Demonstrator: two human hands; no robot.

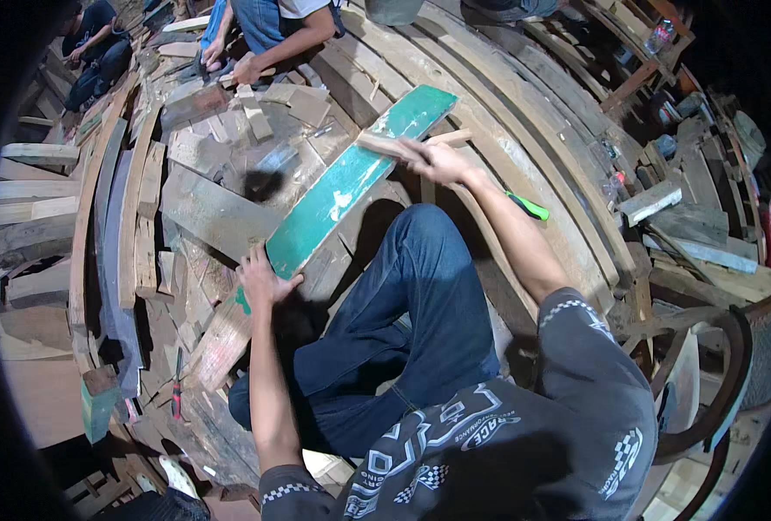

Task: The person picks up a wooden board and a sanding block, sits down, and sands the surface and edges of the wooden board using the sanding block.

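A long board painted green with chipped white patches (338, 193) lies slantwise in front of my bent knee. My left hand (262, 278) grips its near end, the thumb along the edge and the fingers on the far side. Over the far part of the board, my right hand (442, 163) is closed around a short, brownish strip of wood (387, 146) that rests on or just above the paint. A pale stick (449, 137) shows just beyond that hand; how it relates to the strip I cannot tell. Bare, reddish-stained wood (220, 347) extends below my left hand.
Long curved planks (524, 165) run along the right. A bright green-handled tool (529, 206) lies on them, and a red-handled screwdriver (177, 398) lies at lower left. Wood offcuts (303, 102) litter the floor. Another person's hands (245, 69) work at the top; a second person (97, 52) sits far left.
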